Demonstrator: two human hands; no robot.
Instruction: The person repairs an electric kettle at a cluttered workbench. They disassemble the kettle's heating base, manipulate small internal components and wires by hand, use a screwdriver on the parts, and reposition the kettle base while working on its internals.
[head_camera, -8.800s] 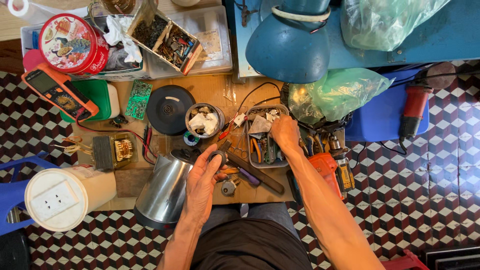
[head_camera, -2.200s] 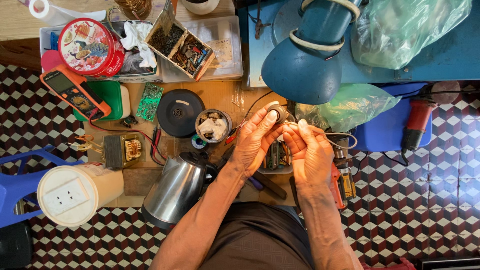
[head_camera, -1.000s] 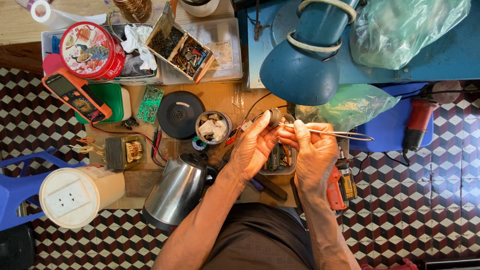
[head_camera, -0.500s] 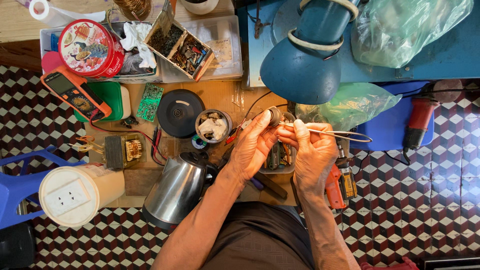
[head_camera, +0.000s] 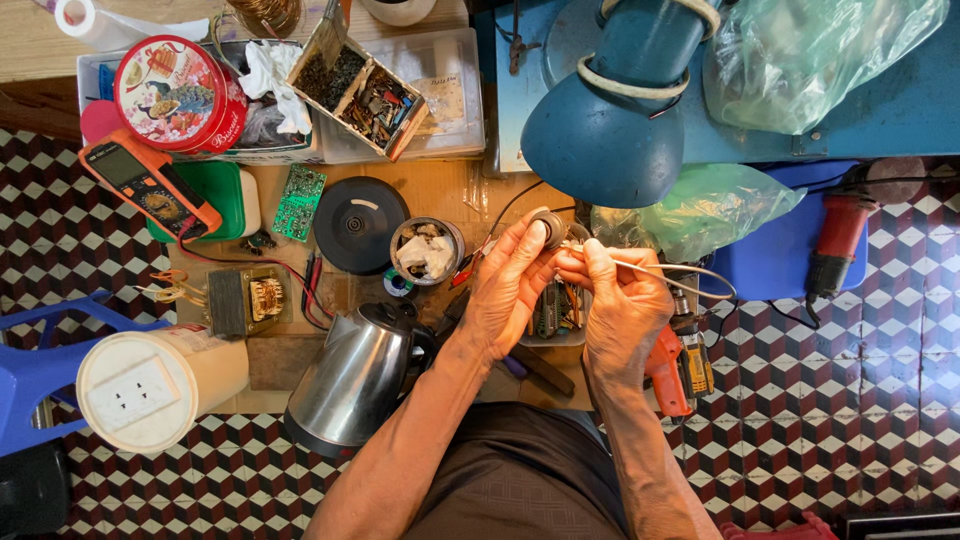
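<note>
The round part (head_camera: 549, 226), small and grey, sits pinched in the fingertips of our left hand (head_camera: 510, 290), raised above the worktop (head_camera: 440, 190) just under the blue lamp (head_camera: 605, 140). Our right hand (head_camera: 620, 305) is closed around tweezers (head_camera: 650, 268), whose thin metal arms run off to the right while their tip meets the part (how exactly it touches we cannot tell). Both hands are together, thumbs nearly meeting, over a small tray (head_camera: 555, 312) of tools. Left of the hands stands a tin (head_camera: 427, 250) with crumpled white stuff inside, and beside it a black round base (head_camera: 358, 224). A steel kettle (head_camera: 355, 380) lies tilted near our left forearm. Further left are a green circuit board (head_camera: 299, 202), a transformer (head_camera: 248, 302) with red leads, and an orange multimeter (head_camera: 150, 185). A red round tin (head_camera: 178, 95) and a box (head_camera: 362, 90) of small parts sit at the back. An orange drill (head_camera: 680, 365) lies by our right wrist, and a green plastic bag (head_camera: 710, 210) rests behind the tweezers.
</note>
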